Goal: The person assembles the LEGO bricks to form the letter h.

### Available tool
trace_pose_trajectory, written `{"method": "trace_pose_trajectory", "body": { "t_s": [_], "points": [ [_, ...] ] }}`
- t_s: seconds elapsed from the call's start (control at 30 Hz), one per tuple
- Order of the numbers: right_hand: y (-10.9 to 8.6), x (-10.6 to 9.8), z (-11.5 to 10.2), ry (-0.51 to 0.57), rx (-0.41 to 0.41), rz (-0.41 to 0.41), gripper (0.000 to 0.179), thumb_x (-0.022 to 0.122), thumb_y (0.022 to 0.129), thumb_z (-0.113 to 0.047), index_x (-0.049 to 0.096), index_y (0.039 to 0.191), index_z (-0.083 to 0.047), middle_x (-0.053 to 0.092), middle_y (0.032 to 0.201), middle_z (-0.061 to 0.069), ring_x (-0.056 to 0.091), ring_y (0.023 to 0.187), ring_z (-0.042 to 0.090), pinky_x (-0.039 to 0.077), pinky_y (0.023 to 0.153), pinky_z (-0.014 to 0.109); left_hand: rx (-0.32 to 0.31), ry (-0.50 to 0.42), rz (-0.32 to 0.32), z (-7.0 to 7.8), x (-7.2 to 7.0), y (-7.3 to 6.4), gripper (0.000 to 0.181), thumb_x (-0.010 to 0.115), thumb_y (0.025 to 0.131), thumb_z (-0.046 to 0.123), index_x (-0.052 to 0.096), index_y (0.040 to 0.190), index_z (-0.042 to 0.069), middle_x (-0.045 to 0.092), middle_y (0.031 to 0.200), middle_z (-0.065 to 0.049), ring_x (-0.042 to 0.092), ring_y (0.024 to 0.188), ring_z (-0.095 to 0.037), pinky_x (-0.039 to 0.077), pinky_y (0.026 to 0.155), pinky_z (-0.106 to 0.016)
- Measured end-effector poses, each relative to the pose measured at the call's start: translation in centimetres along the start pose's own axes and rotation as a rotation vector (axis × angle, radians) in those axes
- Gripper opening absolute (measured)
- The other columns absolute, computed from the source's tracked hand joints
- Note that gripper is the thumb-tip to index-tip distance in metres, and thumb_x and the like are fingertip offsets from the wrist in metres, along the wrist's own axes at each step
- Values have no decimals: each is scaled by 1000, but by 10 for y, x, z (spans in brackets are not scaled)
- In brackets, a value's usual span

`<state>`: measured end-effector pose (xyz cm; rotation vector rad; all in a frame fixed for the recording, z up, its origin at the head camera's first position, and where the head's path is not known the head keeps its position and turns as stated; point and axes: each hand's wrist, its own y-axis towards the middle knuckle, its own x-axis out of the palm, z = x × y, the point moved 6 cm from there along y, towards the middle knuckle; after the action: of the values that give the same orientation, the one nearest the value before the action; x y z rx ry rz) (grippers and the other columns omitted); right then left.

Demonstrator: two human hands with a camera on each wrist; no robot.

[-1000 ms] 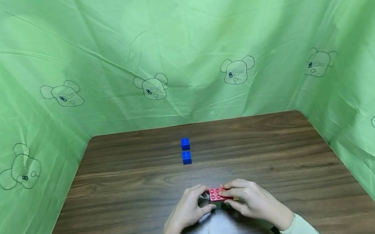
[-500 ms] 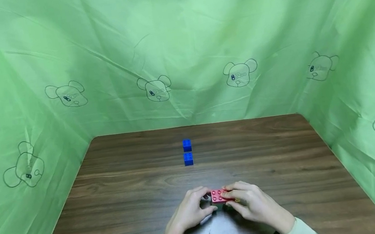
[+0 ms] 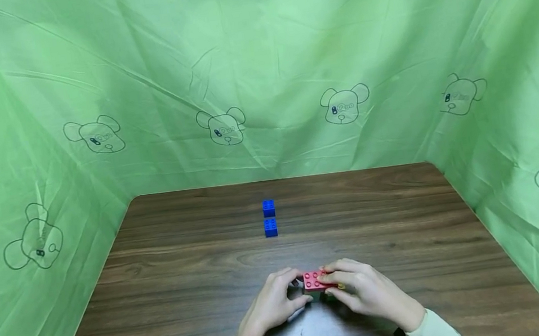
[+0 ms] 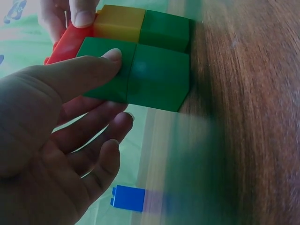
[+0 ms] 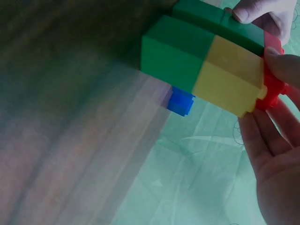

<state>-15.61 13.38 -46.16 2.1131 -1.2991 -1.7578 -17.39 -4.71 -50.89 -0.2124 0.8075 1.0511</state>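
A small block structure stands on the table between both hands. Two green building blocks [image 4: 159, 77] form its left column. Its right column has a yellow block [image 5: 229, 77] over another green block [image 5: 176, 54]. Bridging the top is a red block [image 3: 311, 280] with studs facing up. My left hand [image 3: 272, 306] grips the upper left green block, thumb on its near face and fingertips behind. With its thumb on the near side and fingers at the far side, my right hand [image 3: 370, 291] pinches the red block at its right end.
Farther back on the wooden table [image 3: 186, 275], two blue blocks [image 3: 268, 209] sit one behind the other with a small gap. A green curtain [image 3: 274, 48] with printed bear heads surrounds the table's back and sides.
The head view has shifted slightly. Both hands keep their hold on the blocks, and the blue blocks stay where they were.
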Motion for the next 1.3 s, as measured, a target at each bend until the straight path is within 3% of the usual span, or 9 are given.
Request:
{"method": "trace_pose_trajectory", "body": {
  "t_s": [0.13,0.37,0.5,0.7,0.8,0.9,1.03,1.13,1.3],
  "points": [
    [-4,1,0,7,-26,22,41,87,75,-4,75,113,-11,71,115,6,72,98,18,57,86,20,-2,13,-11,-1,1,0,36,83,84,19,70,116,11,72,107,2,68,96,-14,56,87,-26],
    [-6,2,3,6,-28,27,28,81,86,-13,75,114,-12,70,116,6,71,98,17,57,85,20,11,34,-15,0,1,1,33,83,85,20,69,114,12,71,105,2,67,94,-13,56,85,-25],
    [-6,2,2,13,-25,33,34,84,82,-9,75,114,-12,70,116,6,71,98,18,57,86,20,27,55,-54,-1,-2,1,36,83,85,22,69,117,12,72,109,2,68,99,-14,55,89,-26],
    [-5,4,0,21,-22,35,39,85,78,-6,74,115,-12,70,116,6,71,99,18,56,88,21,-33,90,-173,-10,-29,5,48,81,86,29,66,127,8,71,120,-7,67,110,-20,55,96,-33],
    [-5,3,0,18,-19,38,37,84,81,-7,74,116,-13,70,116,6,71,99,18,56,88,21,-61,142,-124,-16,-53,14,43,77,90,25,66,126,5,71,117,-11,68,107,-25,57,92,-38],
    [-5,2,0,20,-27,36,36,84,80,-7,75,115,-12,70,116,7,71,98,18,57,88,21,-87,252,2,-26,-75,27,35,74,92,21,67,123,6,70,114,-11,68,104,-27,57,88,-44],
    [-3,0,0,13,-39,24,36,85,78,-6,75,112,-12,70,114,6,71,96,17,57,86,20,-149,405,136,-47,-88,43,37,74,91,18,67,126,8,66,123,-12,65,110,-33,55,91,-49],
    [-3,-1,0,3,-41,14,34,85,79,-8,75,112,-13,70,114,5,71,96,16,57,85,20,-193,461,147,-63,-83,54,48,73,91,16,61,137,11,57,140,-15,59,120,-37,52,97,-53],
    [-3,1,-1,10,-34,15,33,84,80,-7,75,112,-13,70,115,4,71,97,15,56,86,19,-250,504,65,-83,-68,69,61,70,93,17,48,151,15,38,158,-16,49,132,-41,48,102,-57]
  ]
}}
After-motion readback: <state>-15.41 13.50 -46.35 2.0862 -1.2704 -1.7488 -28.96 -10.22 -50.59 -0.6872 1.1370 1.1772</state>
